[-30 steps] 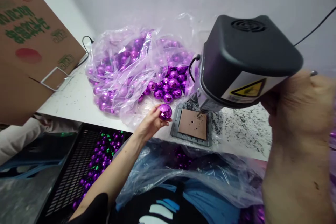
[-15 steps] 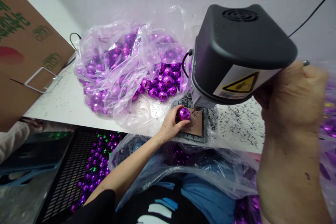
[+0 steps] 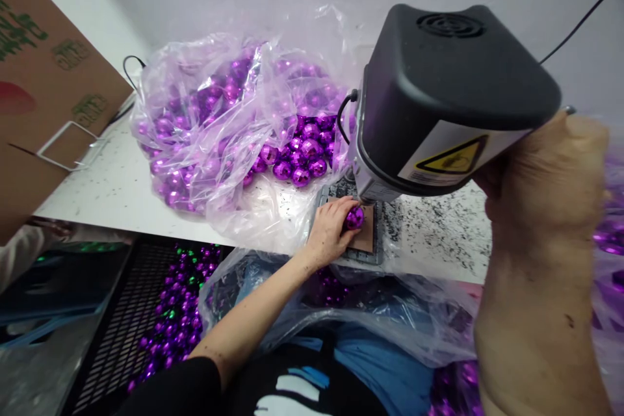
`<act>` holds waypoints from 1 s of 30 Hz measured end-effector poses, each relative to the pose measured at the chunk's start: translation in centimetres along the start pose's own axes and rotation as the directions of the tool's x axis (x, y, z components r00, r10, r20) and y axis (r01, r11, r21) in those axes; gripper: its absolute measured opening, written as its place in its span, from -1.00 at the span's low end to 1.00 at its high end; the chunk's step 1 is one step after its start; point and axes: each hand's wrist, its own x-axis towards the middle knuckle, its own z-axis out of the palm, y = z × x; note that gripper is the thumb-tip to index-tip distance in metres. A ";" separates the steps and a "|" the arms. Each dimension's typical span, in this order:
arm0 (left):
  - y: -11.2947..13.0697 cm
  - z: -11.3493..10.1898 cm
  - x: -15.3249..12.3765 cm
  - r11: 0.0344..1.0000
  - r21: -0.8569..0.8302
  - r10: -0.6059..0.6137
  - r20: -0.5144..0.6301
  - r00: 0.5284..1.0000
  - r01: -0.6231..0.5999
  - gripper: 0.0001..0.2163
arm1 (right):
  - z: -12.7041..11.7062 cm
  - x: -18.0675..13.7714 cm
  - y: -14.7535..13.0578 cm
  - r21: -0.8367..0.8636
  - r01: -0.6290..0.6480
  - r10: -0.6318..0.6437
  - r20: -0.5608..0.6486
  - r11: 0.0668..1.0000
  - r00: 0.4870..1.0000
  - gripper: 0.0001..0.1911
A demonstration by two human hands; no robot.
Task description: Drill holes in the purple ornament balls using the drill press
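Observation:
My left hand (image 3: 331, 227) has its fingers curled round a shiny purple faceted ball (image 3: 354, 217). The ball is above a brown board (image 3: 364, 238) on the grey base plate (image 3: 366, 258) of a small black bench drill press (image 3: 480, 71). It sits just below the drill's lower end, partly hidden by my fingers. On the far side of the drill housing, my right hand (image 3: 550, 169) is closed round the machine's handle. Only a metal tip of that handle (image 3: 569, 110) shows above the hand; the fingers are largely hidden.
Clear plastic bags (image 3: 205, 117) of purple balls lie behind my left hand. Dark shavings (image 3: 433, 234) litter the white table (image 3: 468, 208). A cardboard box (image 3: 53, 91) stands at left. Below, a black crate (image 3: 124, 312) holds purple and green balls. Another person's sleeve (image 3: 19, 257) shows at left.
My left hand has moved slightly right with the ball, bringing it closer under the drill, and its fingers now cover more of it. My right hand stays at the handle.

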 end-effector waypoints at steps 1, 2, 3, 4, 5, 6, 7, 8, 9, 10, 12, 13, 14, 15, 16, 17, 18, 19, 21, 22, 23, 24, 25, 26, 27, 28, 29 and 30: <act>0.2 0.1 0.0 1.000 -0.008 -0.008 -0.003 1.000 0.008 -0.53 | 0.1 0.0 -0.1 0.050 -0.072 0.073 -0.022 0.996 0.997 -0.55; 0.3 0.1 0.0 0.999 -0.022 -0.024 -0.012 1.000 0.023 -0.54 | 0.1 0.0 -0.2 0.095 -0.128 0.133 -0.041 0.987 0.990 -0.56; 0.4 0.2 0.0 0.998 -0.035 -0.047 -0.024 0.999 0.047 -0.55 | 0.2 0.0 -0.2 0.125 -0.156 0.163 -0.054 0.980 0.985 -0.57; 0.4 0.3 0.0 0.996 -0.044 -0.075 -0.035 0.997 0.073 -0.56 | 0.2 0.1 -0.2 0.133 -0.154 0.163 -0.059 0.979 0.985 -0.57; 0.4 0.4 0.1 0.994 -0.043 -0.098 -0.040 0.994 0.096 -0.56 | 0.2 0.1 -0.2 0.136 -0.148 0.157 -0.057 0.980 0.986 -0.57; 0.4 0.5 0.2 0.993 -0.034 -0.112 -0.034 0.993 0.111 -0.57 | 0.3 0.1 -0.2 0.138 -0.142 0.151 -0.054 0.980 0.987 -0.56; 0.4 0.5 0.3 0.993 -0.018 -0.118 -0.020 0.993 0.118 -0.57 | 0.2 0.1 -0.2 0.135 -0.137 0.145 -0.052 0.981 0.988 -0.56; 0.4 0.5 0.3 0.993 0.000 -0.119 -0.002 0.993 0.119 -0.57 | 0.2 0.0 -0.2 0.132 -0.131 0.138 -0.051 0.983 0.989 -0.56; 0.4 0.5 0.4 0.993 0.017 -0.117 0.018 0.993 0.117 -0.59 | 0.2 -0.2 -0.2 0.123 -0.121 0.128 -0.048 0.985 0.991 -0.55; 0.3 0.5 0.4 0.993 0.031 -0.118 0.033 0.992 0.117 -0.60 | 0.1 -0.5 -0.3 0.110 -0.102 0.108 -0.049 0.989 0.993 -0.55; 0.3 0.4 0.4 0.992 0.046 -0.123 0.047 0.991 0.120 -0.62 | 0.0 -1.7 -0.6 0.037 -0.029 0.031 -0.060 0.999 0.998 -0.55; 0.3 0.4 0.4 0.992 0.047 -0.123 0.049 0.991 0.121 -0.62 | -0.1 -2.5 -0.7 -0.014 0.019 -0.020 -0.069 1.000 0.997 -0.54; 0.3 0.3 0.4 0.992 0.042 -0.119 0.048 0.992 0.117 -0.61 | -0.2 -3.3 -0.7 -0.074 0.064 -0.070 -0.081 0.995 0.994 -0.53; 0.3 0.3 0.4 0.993 0.035 -0.113 0.046 0.993 0.112 -0.61 | -0.3 -4.2 -0.7 -0.127 0.097 -0.108 -0.084 0.987 0.991 -0.53; 0.3 0.3 0.4 0.994 0.027 -0.106 0.043 0.993 0.104 -0.60 | -0.4 -5.1 -0.6 -0.157 0.127 -0.143 -0.098 0.979 0.985 -0.56; 0.3 0.3 0.4 0.995 0.019 -0.100 0.040 0.994 0.099 -0.59 | -0.5 -5.9 -0.4 -0.187 0.142 -0.163 -0.100 0.972 0.982 -0.59; 0.4 0.3 0.4 0.995 0.013 -0.098 0.035 0.995 0.098 -0.58 | -0.6 -6.6 -0.2 -0.204 0.154 -0.178 -0.108 0.967 0.978 -0.64; 0.4 0.3 0.4 0.995 0.009 -0.099 0.031 0.995 0.099 -0.58 | -0.6 -7.2 0.1 -0.214 0.158 -0.186 -0.117 0.964 0.976 -0.68; 0.5 0.3 0.3 0.994 0.005 -0.110 0.021 0.994 0.110 -0.58 | -0.7 -7.9 0.9 -0.225 0.158 -0.191 -0.138 0.962 0.972 -0.75; 0.5 0.3 0.3 0.993 0.004 -0.117 0.019 0.993 0.117 -0.59 | -0.7 -8.2 1.3 -0.226 0.169 -0.204 -0.145 0.959 0.968 -0.77; 0.6 0.3 0.3 0.992 0.004 -0.124 0.018 0.992 0.124 -0.60 | -0.7 -8.4 1.8 -0.227 0.191 -0.227 -0.146 0.955 0.963 -0.78; 0.6 0.3 0.3 0.992 0.002 -0.129 0.020 0.991 0.129 -0.60 | -0.7 -8.5 2.3 -0.238 0.219 -0.258 -0.145 0.946 0.955 -0.78; 0.6 0.3 0.3 0.991 -0.003 -0.135 0.023 0.991 0.135 -0.61 | -0.7 -8.7 2.9 -0.255 0.248 -0.291 -0.144 0.934 0.946 -0.77; 0.6 0.3 0.2 0.990 -0.010 -0.141 0.026 0.990 0.142 -0.61 | -0.7 -8.9 3.5 -0.275 0.272 -0.319 -0.140 0.922 0.937 -0.75; 0.7 0.3 0.2 0.989 -0.019 -0.146 0.031 0.989 0.147 -0.62 | -0.6 -9.1 4.0 -0.296 0.288 -0.339 -0.137 0.911 0.931 -0.74; 0.7 0.3 0.2 0.988 -0.026 -0.151 0.036 0.988 0.152 -0.63 | -0.6 -9.2 4.5 -0.314 0.302 -0.360 -0.143 0.900 0.922 -0.73; 0.7 0.3 0.2 0.987 -0.033 -0.154 0.041 0.987 0.155 -0.64 | -0.5 -9.4 5.0 -0.327 0.315 -0.379 -0.151 0.891 0.913 -0.73; 0.7 0.2 0.2 0.987 -0.039 -0.156 0.044 0.987 0.157 -0.65 | -0.4 -9.5 5.4 -0.334 0.338 -0.407 -0.165 0.880 0.898 -0.73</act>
